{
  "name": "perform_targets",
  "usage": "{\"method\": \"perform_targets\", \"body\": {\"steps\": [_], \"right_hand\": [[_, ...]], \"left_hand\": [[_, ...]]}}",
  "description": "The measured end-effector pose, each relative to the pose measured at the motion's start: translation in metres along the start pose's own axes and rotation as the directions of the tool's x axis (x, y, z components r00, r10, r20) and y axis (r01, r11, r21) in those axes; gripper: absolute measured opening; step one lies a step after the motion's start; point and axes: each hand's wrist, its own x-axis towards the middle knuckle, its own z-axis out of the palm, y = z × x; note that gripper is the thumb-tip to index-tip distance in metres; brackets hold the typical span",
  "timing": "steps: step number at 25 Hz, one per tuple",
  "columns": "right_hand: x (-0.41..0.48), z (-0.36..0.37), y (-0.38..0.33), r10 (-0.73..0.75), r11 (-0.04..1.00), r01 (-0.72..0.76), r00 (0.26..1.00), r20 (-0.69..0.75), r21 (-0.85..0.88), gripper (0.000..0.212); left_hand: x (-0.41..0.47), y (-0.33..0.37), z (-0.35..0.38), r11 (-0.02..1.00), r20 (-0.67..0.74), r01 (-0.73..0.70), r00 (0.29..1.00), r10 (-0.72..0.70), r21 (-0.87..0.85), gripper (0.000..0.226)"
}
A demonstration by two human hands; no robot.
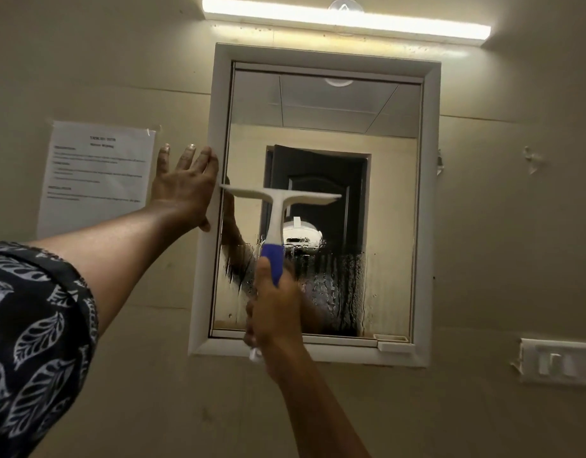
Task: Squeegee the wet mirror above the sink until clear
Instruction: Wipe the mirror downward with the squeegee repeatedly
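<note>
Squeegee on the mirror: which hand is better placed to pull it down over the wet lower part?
The right hand: it already grips the squeegee. The left hand lies open on the mirror frame.

A printed paper sheet (97, 175) is taped on the wall, left of the mirror (321, 127). It carries text, but the lines are too blurred to read.

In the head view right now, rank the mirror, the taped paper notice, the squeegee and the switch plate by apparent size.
1. mirror
2. paper notice
3. squeegee, though it is nearer the camera, held in the right hand
4. switch plate, partly cut off by the frame edge
</note>
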Motion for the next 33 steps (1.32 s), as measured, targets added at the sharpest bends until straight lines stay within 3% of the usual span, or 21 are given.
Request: {"method": "perform_targets", "body": {"steps": [8, 13, 20, 29, 33], "right_hand": [[-0.054, -0.009, 0.038, 0.095, 0.995, -0.096, 0.995, -0.01, -0.014, 0.025], [-0.031, -0.014, -0.019, 0.025, 0.993, -0.029, 0.999, 0.039, 0.117, 0.03], [0.07, -0.003, -0.144, -0.095, 0.989, 0.094, 0.996, 0.001, 0.118, 0.044], [0.107, 0.018, -0.152, -0.077, 0.997, 0.076, 0.997, 0.032, 0.014, 0.039], [0.103, 0.019, -0.148, -0.085, 0.996, 0.084, 0.996, -0.018, -0.038, 0.042]], "left_hand": [[-0.001, 0.003, -0.003, 1.0, 0.011, 0.019, 1.0, -0.019, 0.02, 0.12], [-0.001, 0.004, 0.0, 1.0, -0.005, 0.027, 1.0, -0.027, 0.0, 0.117], [0.004, 0.005, 0.003, 0.998, -0.023, 0.023, 1.0, -0.021, 0.062, 0.119], [0.003, 0.003, 0.004, 0.999, -0.004, 0.025, 1.0, -0.024, 0.047, 0.122], [0.003, 0.003, 0.004, 0.999, -0.009, 0.025, 1.0, -0.024, 0.043, 0.122]]}}
